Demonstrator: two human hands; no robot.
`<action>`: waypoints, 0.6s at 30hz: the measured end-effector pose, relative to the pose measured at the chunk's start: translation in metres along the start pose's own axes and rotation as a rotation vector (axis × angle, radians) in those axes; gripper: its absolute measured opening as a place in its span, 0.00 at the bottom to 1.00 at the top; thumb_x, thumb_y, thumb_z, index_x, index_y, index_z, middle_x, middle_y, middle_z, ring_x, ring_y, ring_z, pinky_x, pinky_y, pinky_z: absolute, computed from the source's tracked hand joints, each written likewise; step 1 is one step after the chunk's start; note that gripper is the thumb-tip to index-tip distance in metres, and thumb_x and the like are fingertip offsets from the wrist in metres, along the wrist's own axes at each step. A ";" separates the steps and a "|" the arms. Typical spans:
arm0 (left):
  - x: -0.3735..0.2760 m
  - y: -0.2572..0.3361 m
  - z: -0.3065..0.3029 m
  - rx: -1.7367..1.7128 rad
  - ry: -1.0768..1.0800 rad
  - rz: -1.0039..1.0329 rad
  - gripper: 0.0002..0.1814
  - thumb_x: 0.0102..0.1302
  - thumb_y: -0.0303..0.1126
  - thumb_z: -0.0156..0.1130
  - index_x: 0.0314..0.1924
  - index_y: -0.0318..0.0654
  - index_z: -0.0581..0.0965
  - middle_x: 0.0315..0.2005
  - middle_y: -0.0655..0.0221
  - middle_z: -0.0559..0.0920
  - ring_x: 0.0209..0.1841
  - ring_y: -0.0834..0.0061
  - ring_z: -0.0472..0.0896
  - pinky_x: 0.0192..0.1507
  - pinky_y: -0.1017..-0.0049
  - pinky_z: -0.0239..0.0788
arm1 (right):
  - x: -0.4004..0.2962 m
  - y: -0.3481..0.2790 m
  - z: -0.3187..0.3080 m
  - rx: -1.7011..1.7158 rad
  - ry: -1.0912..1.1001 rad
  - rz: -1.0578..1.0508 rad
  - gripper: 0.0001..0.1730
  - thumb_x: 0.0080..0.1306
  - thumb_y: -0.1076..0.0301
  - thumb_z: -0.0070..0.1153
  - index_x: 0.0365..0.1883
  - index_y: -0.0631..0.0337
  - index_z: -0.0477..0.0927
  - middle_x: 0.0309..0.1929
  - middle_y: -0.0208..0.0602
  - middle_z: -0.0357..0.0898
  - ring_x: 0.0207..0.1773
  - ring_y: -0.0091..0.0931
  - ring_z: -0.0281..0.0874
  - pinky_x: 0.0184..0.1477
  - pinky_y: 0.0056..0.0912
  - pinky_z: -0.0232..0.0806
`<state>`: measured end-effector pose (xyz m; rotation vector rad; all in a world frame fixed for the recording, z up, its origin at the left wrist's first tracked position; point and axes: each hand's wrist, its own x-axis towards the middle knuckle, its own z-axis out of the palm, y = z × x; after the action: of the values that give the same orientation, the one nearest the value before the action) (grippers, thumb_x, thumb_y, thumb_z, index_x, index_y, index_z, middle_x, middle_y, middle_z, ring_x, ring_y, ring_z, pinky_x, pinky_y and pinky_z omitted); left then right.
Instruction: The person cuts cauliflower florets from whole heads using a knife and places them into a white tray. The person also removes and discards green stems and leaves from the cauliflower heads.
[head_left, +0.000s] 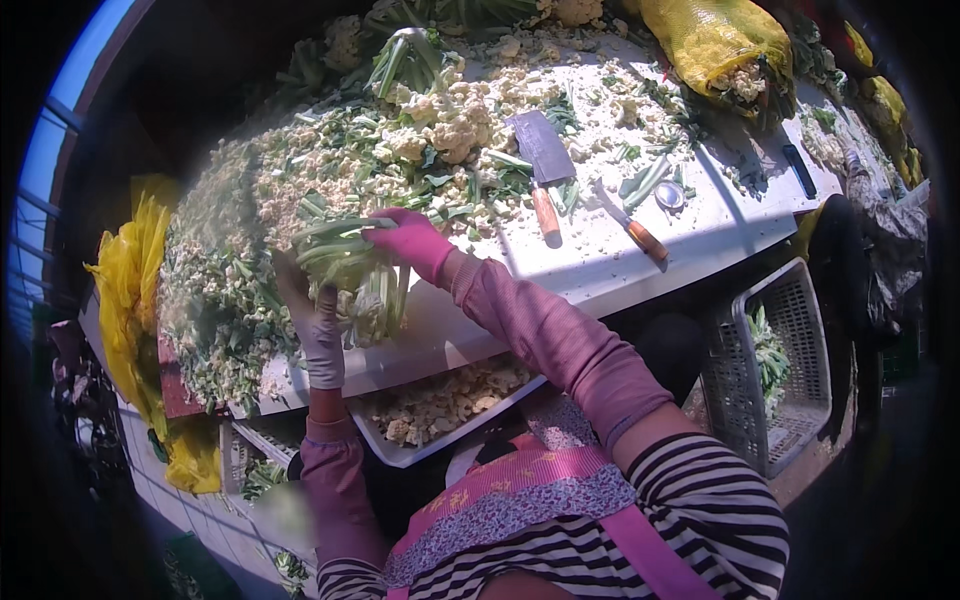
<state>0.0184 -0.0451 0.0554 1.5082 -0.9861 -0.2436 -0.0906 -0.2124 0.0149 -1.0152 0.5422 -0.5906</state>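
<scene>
Above the front edge of the white table (592, 281) I have a cauliflower with long pale green stalks (337, 251) in both hands. My right hand (412, 241), in a pink glove, grips the stalks from the right. From the left and below, my left hand (319, 337) holds it in a pale glove, thumb raised. A cleaver (541, 146) with a wooden handle lies beyond my right hand. Farther right is a small knife (643, 238), its handle near the table edge. Under that edge a white tray (405, 454) holds cut cauliflower florets (450, 397).
Cauliflower scraps and leaves (232, 292) are heaped across the table's left and back. A yellow mesh sack (720, 45) of cauliflower lies at back right, and yellow bags (127, 285) hang at left. A round metal object (669, 196) sits by the knife. A plastic crate (799, 375) stands at right.
</scene>
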 end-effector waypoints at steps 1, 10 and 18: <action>-0.002 0.001 -0.013 0.082 -0.068 -0.052 0.54 0.64 0.50 0.71 0.78 0.37 0.50 0.76 0.54 0.56 0.77 0.59 0.55 0.76 0.64 0.47 | -0.008 -0.007 0.012 -0.087 -0.072 0.089 0.31 0.64 0.56 0.68 0.60 0.66 0.77 0.52 0.41 0.82 0.53 0.27 0.80 0.54 0.29 0.72; -0.013 -0.032 -0.015 0.059 -0.103 -0.053 0.44 0.66 0.22 0.54 0.79 0.34 0.46 0.76 0.50 0.55 0.77 0.59 0.56 0.74 0.70 0.51 | -0.044 -0.055 -0.153 -1.606 0.743 0.316 0.38 0.61 0.44 0.66 0.65 0.50 0.71 0.60 0.43 0.73 0.63 0.42 0.73 0.58 0.51 0.70; 0.007 -0.040 0.038 0.190 -0.146 -0.105 0.38 0.60 0.24 0.57 0.72 0.29 0.62 0.64 0.45 0.73 0.60 0.60 0.78 0.55 0.72 0.73 | -0.030 -0.051 -0.179 -1.619 0.582 0.272 0.36 0.66 0.64 0.59 0.72 0.51 0.63 0.60 0.53 0.76 0.62 0.47 0.77 0.60 0.50 0.72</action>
<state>0.0148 -0.0813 0.0134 1.7372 -1.0704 -0.3472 -0.2412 -0.3227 -0.0113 -2.2216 1.7817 -0.0671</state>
